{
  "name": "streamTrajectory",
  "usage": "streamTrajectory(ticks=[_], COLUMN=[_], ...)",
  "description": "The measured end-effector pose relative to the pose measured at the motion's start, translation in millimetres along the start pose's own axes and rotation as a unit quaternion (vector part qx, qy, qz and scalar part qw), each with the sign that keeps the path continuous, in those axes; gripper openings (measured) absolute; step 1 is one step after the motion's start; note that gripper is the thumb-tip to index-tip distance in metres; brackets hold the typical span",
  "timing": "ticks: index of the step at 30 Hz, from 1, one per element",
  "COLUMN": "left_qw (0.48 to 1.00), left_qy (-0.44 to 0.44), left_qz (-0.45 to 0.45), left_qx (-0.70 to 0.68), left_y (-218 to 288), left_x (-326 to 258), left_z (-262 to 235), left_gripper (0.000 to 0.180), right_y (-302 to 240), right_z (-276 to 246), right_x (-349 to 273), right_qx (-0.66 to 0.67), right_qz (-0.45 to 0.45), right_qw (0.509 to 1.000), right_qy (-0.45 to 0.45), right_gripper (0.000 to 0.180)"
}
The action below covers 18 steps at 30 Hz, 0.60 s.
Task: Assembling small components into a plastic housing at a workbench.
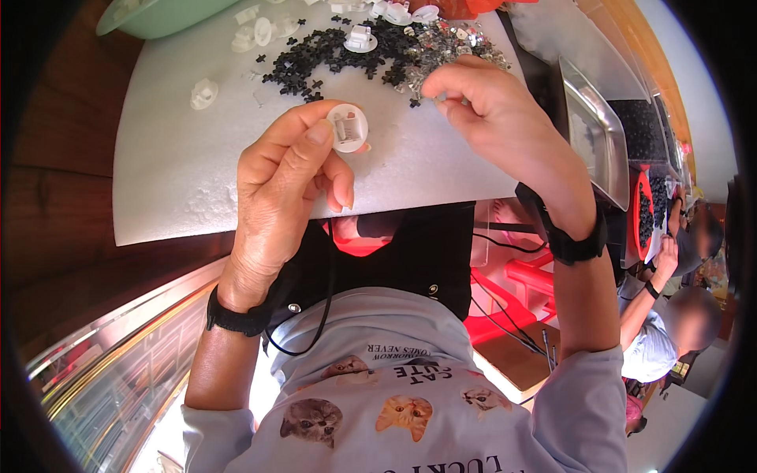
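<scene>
Two hands raised over white foam worktop [181, 158]. Left hand [288, 185] closed around small round white plastic cap [348, 127], pinched between thumb and fingertips. Right hand [493, 110] with fingertips pinched together on something tiny, too small to tell. Heap of black cross-shaped pieces [331, 55] and clear bits [449, 47] just beyond, more white caps [360, 38] among them.

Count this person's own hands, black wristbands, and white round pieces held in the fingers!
Hands: 2, left hand and right hand
Black wristbands: 2
White round piece held: 1
Total: 5
</scene>
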State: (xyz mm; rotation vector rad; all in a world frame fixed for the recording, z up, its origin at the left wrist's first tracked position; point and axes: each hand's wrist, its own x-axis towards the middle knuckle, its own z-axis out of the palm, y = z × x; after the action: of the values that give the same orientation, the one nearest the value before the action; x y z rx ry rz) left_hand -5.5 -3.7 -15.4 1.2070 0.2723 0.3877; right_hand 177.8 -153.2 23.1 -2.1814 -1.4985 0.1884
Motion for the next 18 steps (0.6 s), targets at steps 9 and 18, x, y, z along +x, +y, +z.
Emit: streamTrajectory(ticks=[9, 18], left_qw=[1.000, 1.000], left_qy=[-0.001, 0.006], left_qz=[-0.001, 0.007], left_qx=[0.003, 0.009], left_y=[0, -1], left_x=[0, -1], left_z=[0, -1], left_gripper=[0.035, 0.034], right_y=[-12, -20], right_z=[10, 28], right_x=[-4, -5], right_qx=[-0.090, -0.113], right_qz=[-0.010, 0.009], right_qw=[0.996, 0.992], right_qy=[-0.014, 0.047], right_gripper=[0.016, 0.004])
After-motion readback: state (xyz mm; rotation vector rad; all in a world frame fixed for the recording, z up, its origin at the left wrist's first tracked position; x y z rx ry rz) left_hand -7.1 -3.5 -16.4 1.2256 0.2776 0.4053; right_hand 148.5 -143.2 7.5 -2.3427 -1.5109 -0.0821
